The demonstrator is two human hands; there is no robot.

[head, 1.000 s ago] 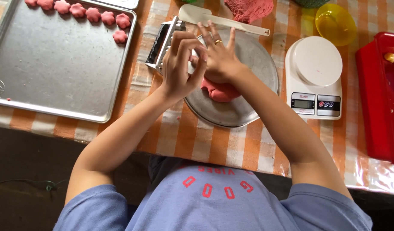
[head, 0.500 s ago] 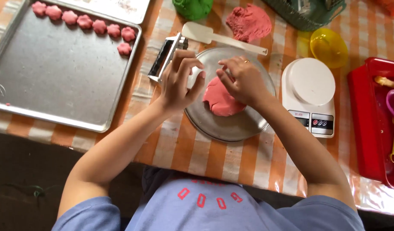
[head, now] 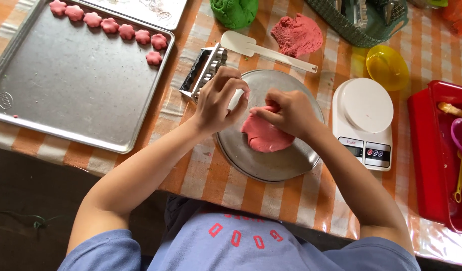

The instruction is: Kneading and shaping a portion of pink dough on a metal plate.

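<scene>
A flattened slab of pink dough (head: pixel 265 139) lies on a round metal plate (head: pixel 271 168) in front of me. My right hand (head: pixel 287 113) rests on the slab's upper edge, its fingers pinching the dough. My left hand (head: pixel 218 100) hovers over the plate's left rim with its fingers curled and the tips close together next to the dough. Whether something small sits inside those fingers is hidden. A ridged metal tool (head: pixel 203 73) lies just behind my left hand.
A metal baking tray (head: pixel 65 85) at the left holds several pink flower shapes (head: pixel 118 27). Behind the plate lie a white spatula (head: pixel 261 48), a pink dough lump (head: pixel 297 34) and green dough (head: pixel 235 11). To the right are a white kitchen scale (head: pixel 364 120), a yellow bowl (head: pixel 386 66) and a red tub (head: pixel 432 150).
Both hands have come down from a raised, joined position to the plate. The right hand now lies on the dough, and the left hand has drawn apart to its left.
</scene>
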